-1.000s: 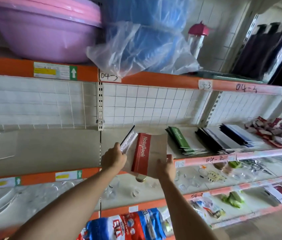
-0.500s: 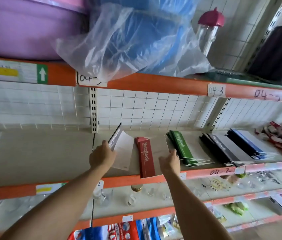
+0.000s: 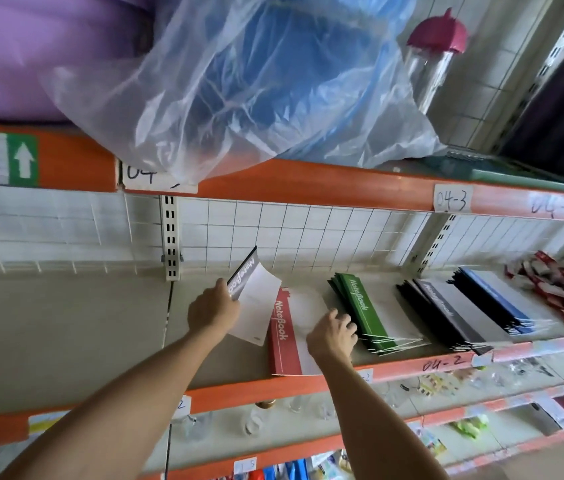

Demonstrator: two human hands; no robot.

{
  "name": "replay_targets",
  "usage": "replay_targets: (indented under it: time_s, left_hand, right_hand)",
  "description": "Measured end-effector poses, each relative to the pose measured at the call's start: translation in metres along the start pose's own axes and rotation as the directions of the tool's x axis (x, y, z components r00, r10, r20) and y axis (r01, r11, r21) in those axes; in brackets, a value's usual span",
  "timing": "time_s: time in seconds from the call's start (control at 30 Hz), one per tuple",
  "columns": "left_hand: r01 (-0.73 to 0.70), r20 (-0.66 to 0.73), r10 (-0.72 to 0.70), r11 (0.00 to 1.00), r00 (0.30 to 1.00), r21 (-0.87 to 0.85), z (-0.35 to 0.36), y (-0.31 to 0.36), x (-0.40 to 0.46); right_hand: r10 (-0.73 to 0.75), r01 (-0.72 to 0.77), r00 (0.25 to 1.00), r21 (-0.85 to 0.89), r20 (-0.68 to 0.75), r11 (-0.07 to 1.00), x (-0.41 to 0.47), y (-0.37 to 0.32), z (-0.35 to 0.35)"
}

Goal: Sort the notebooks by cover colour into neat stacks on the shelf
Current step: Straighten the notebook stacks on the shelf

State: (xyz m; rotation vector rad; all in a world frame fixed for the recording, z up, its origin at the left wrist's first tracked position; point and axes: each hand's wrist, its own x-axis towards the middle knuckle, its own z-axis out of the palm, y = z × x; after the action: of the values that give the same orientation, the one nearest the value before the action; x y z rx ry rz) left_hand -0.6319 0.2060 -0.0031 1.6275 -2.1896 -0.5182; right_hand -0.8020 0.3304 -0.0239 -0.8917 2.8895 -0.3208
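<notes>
My left hand (image 3: pixel 212 308) grips a grey-spined notebook (image 3: pixel 256 299), tilted up above the shelf (image 3: pixel 65 327). A red notebook stack (image 3: pixel 285 336) lies flat on the shelf just right of it, its front corner over the orange edge. My right hand (image 3: pixel 332 336) rests on the stack's white cover with fingers loosely bent. Further right lie a green stack (image 3: pixel 360 308), a black stack (image 3: pixel 443 306) and a blue stack (image 3: pixel 495 301).
Red-and-white packets (image 3: pixel 557 285) fill the shelf's far right. The upper shelf carries a purple basin (image 3: pixel 31 53), blue tubs in a plastic bag (image 3: pixel 256 81) and a pink-lidded jar (image 3: pixel 436 53). Glassware and small goods sit on the lower shelves.
The red notebook went from my hands down onto the shelf. My right hand now lies on its cover. My left hand kept the grey notebook and lifted it slightly.
</notes>
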Motion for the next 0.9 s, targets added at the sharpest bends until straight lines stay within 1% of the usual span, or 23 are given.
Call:
replay_targets:
  time_s: [0.03,0.07,0.1,0.13,0.17,0.2,0.23,0.27,0.33,0.47,0.5,0.6,0.67,0.77,0.83,0.9]
  left_hand:
    - [-0.021,0.001,0.021,1.0,1.0,-0.008,0.002,0.008,0.003]
    - [-0.037,0.003,0.037,0.999,0.999,-0.015,0.005,0.017,0.005]
    - [-0.044,0.017,0.045,0.999,0.999,-0.023,0.007,0.026,0.007]
    - [-0.047,0.04,0.048,0.998,0.998,-0.032,0.009,0.037,0.007]
    - [-0.043,0.073,0.046,0.998,0.996,-0.039,0.011,0.046,0.005]
    - [-0.044,0.104,0.049,0.998,0.993,-0.048,0.015,0.057,0.003]
    - [-0.05,0.135,0.058,0.997,0.989,-0.062,0.019,0.068,0.001]
    - [-0.059,0.161,0.07,0.995,0.985,-0.075,0.024,0.081,-0.002]
    - [-0.081,0.199,0.098,0.992,0.975,-0.095,0.032,0.107,-0.006]
    - [-0.181,0.225,0.19,0.981,0.956,-0.064,0.051,0.166,-0.017]
    - [-0.212,0.224,0.219,0.976,0.95,-0.055,0.056,0.182,-0.021]
    - [-0.303,0.247,0.302,0.952,0.921,-0.036,0.076,0.228,-0.03]
    - [-0.342,0.236,0.344,0.938,0.909,-0.048,0.088,0.257,-0.035]
    - [-0.401,0.218,0.42,0.907,0.881,-0.13,0.108,0.296,-0.046]
    - [-0.485,0.229,0.494,0.869,0.839,-0.096,0.123,0.315,-0.051]
    - [-0.548,0.192,0.538,0.836,0.821,0.002,0.137,0.33,-0.056]
  right_hand:
    - [-0.049,0.049,0.999,0.042,0.01,0.998,0.006,0.0,-0.001]
    - [-0.097,0.092,0.995,0.146,0.031,0.985,0.012,-0.001,-0.002]
    - [-0.118,0.089,0.99,0.303,0.08,0.949,0.016,-0.003,-0.007]
    - [-0.11,0.026,0.983,0.479,0.148,0.878,0.019,-0.004,-0.012]
    - [-0.078,-0.086,0.969,0.62,0.233,0.78,0.02,-0.007,-0.018]
    - [-0.051,-0.199,0.948,0.714,0.313,0.671,0.024,-0.008,-0.021]
    - [-0.028,-0.295,0.925,0.761,0.38,0.578,0.025,-0.008,-0.028]
    - [-0.009,-0.345,0.915,0.792,0.404,0.504,0.031,-0.006,-0.03]
    - [0.071,-0.372,0.923,0.824,0.379,0.428,0.045,0.008,-0.034]
    - [0.2,-0.324,0.945,0.843,0.261,0.43,0.056,0.052,-0.069]
    - [0.231,-0.318,0.944,0.836,0.236,0.446,0.056,0.067,-0.079]
    - [0.287,-0.245,0.953,0.801,0.096,0.546,0.074,0.122,-0.1]
    - [0.273,-0.185,0.962,0.785,0.022,0.591,0.088,0.16,-0.116]
    - [0.244,-0.15,0.97,0.754,-0.014,0.639,0.113,0.219,-0.138]
    - [0.214,-0.102,0.975,0.741,-0.057,0.664,0.128,0.252,-0.149]
    - [0.174,-0.077,0.982,0.711,-0.065,0.699,0.144,0.28,-0.155]
